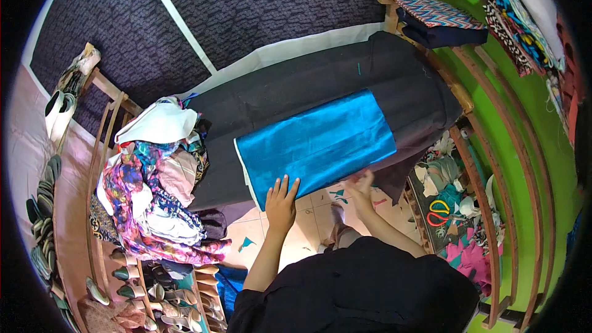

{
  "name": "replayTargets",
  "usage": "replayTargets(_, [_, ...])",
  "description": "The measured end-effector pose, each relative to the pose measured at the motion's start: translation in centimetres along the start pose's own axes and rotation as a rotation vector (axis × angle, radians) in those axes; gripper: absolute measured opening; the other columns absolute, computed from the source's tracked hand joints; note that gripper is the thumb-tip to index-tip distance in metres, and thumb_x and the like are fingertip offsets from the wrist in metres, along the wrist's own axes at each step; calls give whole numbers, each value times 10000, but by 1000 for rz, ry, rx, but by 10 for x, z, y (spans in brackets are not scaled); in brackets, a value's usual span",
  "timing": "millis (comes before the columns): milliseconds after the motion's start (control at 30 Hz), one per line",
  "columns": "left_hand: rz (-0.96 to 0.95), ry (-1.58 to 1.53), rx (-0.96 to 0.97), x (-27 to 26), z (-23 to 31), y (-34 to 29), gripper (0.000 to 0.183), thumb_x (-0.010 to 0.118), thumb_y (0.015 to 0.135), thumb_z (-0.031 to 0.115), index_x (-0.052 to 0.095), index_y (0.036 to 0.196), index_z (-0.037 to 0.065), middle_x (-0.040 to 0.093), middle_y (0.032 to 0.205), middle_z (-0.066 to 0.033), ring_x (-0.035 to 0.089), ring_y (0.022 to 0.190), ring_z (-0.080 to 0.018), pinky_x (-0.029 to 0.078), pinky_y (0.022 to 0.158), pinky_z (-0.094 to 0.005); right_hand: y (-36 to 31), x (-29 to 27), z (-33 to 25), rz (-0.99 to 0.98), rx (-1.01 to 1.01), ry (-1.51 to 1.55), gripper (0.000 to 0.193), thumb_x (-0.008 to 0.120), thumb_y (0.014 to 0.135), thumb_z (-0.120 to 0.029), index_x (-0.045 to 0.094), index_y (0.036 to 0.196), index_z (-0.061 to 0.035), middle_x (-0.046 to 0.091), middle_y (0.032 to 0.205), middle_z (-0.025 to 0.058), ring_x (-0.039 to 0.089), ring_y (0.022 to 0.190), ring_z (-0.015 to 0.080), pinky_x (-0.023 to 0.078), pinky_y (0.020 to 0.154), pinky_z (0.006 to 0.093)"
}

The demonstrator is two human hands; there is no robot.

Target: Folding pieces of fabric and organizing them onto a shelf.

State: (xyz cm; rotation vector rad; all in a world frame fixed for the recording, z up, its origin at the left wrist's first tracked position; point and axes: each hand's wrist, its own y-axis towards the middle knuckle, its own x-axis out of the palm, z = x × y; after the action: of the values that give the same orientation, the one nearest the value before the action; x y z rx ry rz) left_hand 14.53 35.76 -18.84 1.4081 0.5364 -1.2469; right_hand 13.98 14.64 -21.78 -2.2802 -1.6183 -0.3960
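Note:
A folded piece of shiny blue fabric (320, 139) lies slantwise on a table covered with black cloth (271, 102). Its left end shows a thin pale edge. My left hand (282, 194) rests flat with fingers spread on the near left corner of the blue fabric. Just off the fabric's near edge, toward its right part, is my right hand (359, 183). Its fingers are smeared and partly hidden, so whether they hold anything does not show.
Heaped printed and white clothes (163, 191) cover the table's left end. On the right, scissors with red and yellow handles (438, 213) lie among fabric scraps (465, 259) behind wooden rails (475, 166). Shoes (176, 308) fill a rack at lower left. Folded cloths (441, 24) sit at far right.

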Motion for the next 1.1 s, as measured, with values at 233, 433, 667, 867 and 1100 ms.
replayTargets(233, [-42,-90,-11,5,44,-10,438,522,756,67,511,1185,154,494,1207,-142,467,1104,-318,345,884,-457,15,28,-1,-62,645,385,572,674,759,-243,365,1217,-97,454,1164,42,449,1054,196,335,907,364])
replayTargets(433, [-72,-80,-28,2,51,-15,484,518,751,85,474,1223,181,482,1227,-113,453,1122,-295,336,876,-491,9,35,2,11,507,452,380,603,805,-185,454,1141,-87,516,1113,49,509,1006,200,424,840,384])
replayTargets(667, [-64,-8,136,-49,-4,35,425,491,754,20,557,1122,221,557,1136,-18,495,1081,-203,244,911,-572,8,56,-41,-425,895,459,481,521,832,-388,437,1153,-41,492,1148,168,502,1048,265,369,887,410])
replayTargets(867, [-194,25,197,-49,-40,43,458,573,747,159,490,1196,202,510,1200,-38,463,1116,-243,268,940,-542,14,70,-23,-320,913,485,500,567,803,-412,448,1132,-55,499,1111,117,444,1101,242,297,948,398])
replayTargets(1100, [-234,0,212,-30,-49,39,574,659,693,188,450,1228,177,475,1239,-73,457,1125,-286,389,893,-457,8,75,-14,-146,835,436,473,620,766,-406,467,1089,-96,488,1111,50,427,1075,204,262,966,364])
